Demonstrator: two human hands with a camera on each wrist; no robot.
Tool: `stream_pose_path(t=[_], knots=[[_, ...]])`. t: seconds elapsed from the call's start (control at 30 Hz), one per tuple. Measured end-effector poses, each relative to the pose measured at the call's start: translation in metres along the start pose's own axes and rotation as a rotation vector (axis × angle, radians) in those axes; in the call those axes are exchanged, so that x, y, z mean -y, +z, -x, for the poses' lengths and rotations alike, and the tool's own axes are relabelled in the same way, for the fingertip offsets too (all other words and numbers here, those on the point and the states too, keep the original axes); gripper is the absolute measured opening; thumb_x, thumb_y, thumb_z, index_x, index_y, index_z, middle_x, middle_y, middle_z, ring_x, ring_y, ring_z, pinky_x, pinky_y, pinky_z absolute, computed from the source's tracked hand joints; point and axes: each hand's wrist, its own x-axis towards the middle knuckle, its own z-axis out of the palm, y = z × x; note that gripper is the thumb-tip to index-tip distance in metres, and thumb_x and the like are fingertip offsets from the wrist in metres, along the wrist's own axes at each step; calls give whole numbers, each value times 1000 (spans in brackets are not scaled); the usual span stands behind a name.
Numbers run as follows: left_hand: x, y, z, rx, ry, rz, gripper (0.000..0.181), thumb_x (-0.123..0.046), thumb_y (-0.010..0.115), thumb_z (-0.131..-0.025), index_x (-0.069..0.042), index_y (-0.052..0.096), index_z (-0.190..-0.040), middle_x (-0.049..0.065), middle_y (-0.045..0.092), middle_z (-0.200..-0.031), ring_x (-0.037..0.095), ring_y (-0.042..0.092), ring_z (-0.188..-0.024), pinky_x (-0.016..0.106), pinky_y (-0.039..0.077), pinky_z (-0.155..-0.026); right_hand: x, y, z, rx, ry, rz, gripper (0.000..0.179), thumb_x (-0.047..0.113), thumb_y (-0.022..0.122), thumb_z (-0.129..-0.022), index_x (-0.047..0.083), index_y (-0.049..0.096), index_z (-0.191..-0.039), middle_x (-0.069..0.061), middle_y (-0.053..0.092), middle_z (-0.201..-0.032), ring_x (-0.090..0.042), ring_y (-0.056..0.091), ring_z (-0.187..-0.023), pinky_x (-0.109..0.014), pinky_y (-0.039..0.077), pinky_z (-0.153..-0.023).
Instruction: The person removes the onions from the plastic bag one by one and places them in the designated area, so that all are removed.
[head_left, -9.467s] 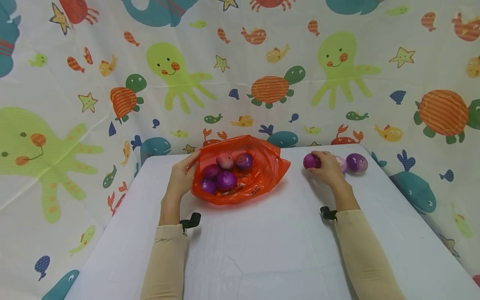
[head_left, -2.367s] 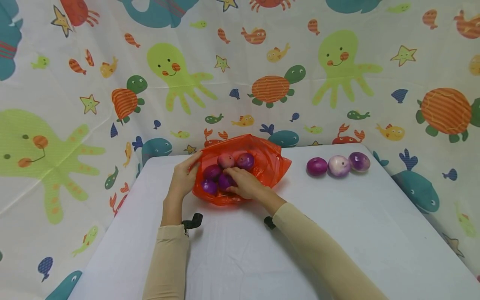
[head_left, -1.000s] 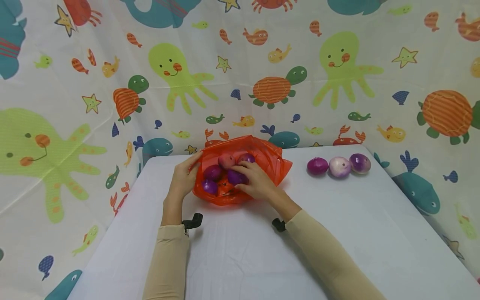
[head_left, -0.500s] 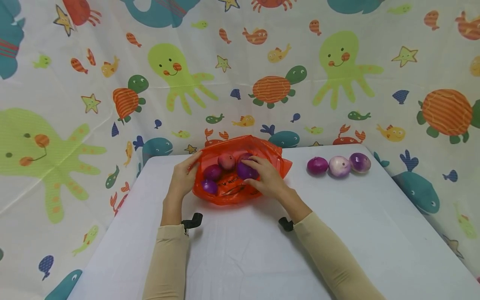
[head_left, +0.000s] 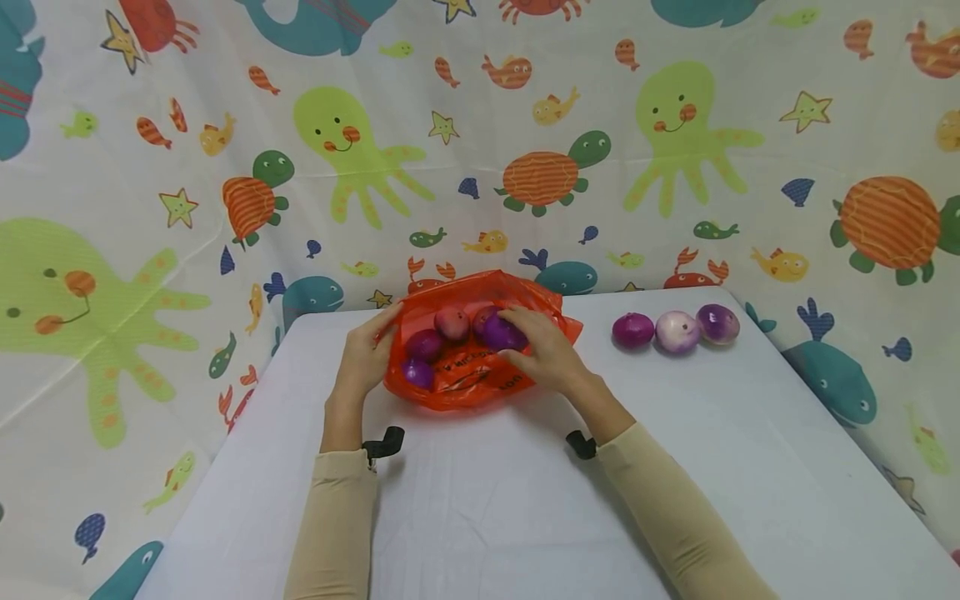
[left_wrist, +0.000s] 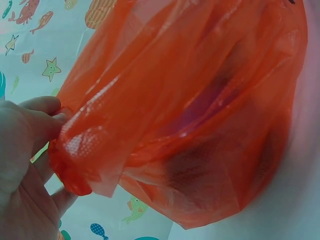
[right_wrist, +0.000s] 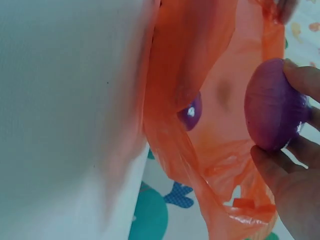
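Observation:
An orange plastic bag (head_left: 480, 379) lies open at the back middle of the white table (head_left: 480, 508), with several purple onions inside. My left hand (head_left: 365, 354) pinches the bag's left rim (left_wrist: 75, 145) and holds it open. My right hand (head_left: 542, 350) grips one purple onion (head_left: 501, 332) just above the bag's right side; the right wrist view shows the fingers curled round this onion (right_wrist: 272, 105) at the bag's mouth, with another onion (right_wrist: 191, 111) deeper inside. Three more onions (head_left: 677, 330) stand in a row on the table to the right.
A curtain with sea animals (head_left: 540, 167) hangs close behind and beside the table. The table's back edge runs just behind the bag and the onion row. Bare white tabletop stretches in front of the bag.
My right hand has taken one onion from the bag's middle and lifted it rightward to the bag's right edge. The left hand keeps its hold on the rim.

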Motion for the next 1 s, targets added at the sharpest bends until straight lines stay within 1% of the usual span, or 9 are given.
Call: stream_pose_path(t=[0.1,0.23,0.33,0.47,0.63,0.7,0.87,1.0], knots=[[1,0,0,1,-5,1,49,-12,54,-108,-28,52,-154,-3,52,-159,28,44,-151,52,43,-118,0,-2,0,-33,-7,19,66,26,80,-93,17,52,-153,-9,42,-163,-36,43,-148,-59,44,-117],[1,-1,1,1,-4,3,48,-12,54,-108,-25,52,-155,-2,52,-159,29,44,-151,52,44,-118,2,-6,0,-77,-39,22,65,24,81,-92,17,54,-151,-11,46,-156,-34,48,-143,-57,50,-112],[1,-1,2,1,-6,2,48,-12,54,-108,-26,52,-154,-2,52,-159,29,44,-151,52,44,-118,3,-9,1,-88,-51,18,65,23,81,-92,17,54,-151,-11,48,-154,-34,48,-143,-57,50,-111],[2,0,2,0,-7,1,49,-12,54,-108,-28,52,-154,-2,52,-159,29,44,-151,52,44,-118,1,-11,1,-92,-43,14,67,22,80,-93,18,52,-153,-14,47,-157,-36,47,-144,-57,51,-111],[1,0,1,-4,2,5,48,-11,54,-108,-24,53,-154,-1,52,-159,29,45,-151,52,43,-119,-1,-16,0,-113,-37,-2,68,22,79,-93,17,50,-155,-16,45,-159,-38,46,-145,-57,51,-110],[1,-1,1,-5,3,5,47,-11,54,-108,-23,53,-154,0,52,-158,29,45,-151,52,43,-119,-2,-19,1,-132,-35,-3,69,21,80,-93,15,50,-155,-16,45,-159,-38,45,-146,-57,51,-110],[1,-1,1,-4,-4,-1,48,-12,54,-108,-25,53,-154,1,52,-159,30,45,-151,53,44,-118,-5,-26,2,-191,-36,0,70,20,81,-92,14,49,-154,-15,46,-158,-35,46,-146,-53,51,-111],[0,-2,1,-6,-4,-5,48,-11,54,-108,-24,53,-154,1,52,-158,30,45,-151,52,44,-118,-9,-31,2,-235,-45,-15,68,20,81,-92,12,50,-153,-15,48,-156,-36,49,-143,-54,51,-112]])
